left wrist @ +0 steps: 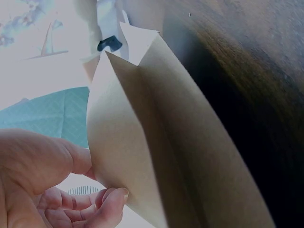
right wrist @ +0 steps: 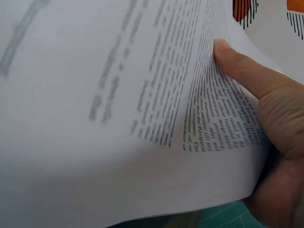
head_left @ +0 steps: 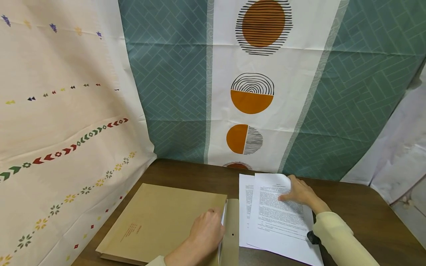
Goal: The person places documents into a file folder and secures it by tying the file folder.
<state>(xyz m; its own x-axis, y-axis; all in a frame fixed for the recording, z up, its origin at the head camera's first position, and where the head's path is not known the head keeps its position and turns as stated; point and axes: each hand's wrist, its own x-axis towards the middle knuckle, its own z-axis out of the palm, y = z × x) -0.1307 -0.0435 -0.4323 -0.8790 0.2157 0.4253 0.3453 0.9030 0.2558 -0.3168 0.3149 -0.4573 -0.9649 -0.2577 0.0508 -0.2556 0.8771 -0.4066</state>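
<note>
Sheet (head_left: pixel 271 218): long axis and heading point away from you
Right hand (head_left: pixel 301 194): pinches its corner
Left hand (head_left: pixel 207 232): pinches tan card folder (head_left: pixel 166 218)

The folder (head_left: pixel 166 214) is tan, with small red print (head_left: pixel 132 231) on its cover. The printed sheets (head_left: pixel 277 221) are white, lined with rows of dark text. Under them the table (head_left: pixel 372 221) is dark brown. The back curtain (head_left: pixel 166 74) pairs teal-green panels, traced with paler herringbone lines, with a white band bearing orange circles and black stripes. The left cloth (head_left: pixel 66 125) is cream, patterned with red and green chevrons and yellow and green flowers. The sleeve (head_left: pixel 346 238) is pale yellow.
</note>
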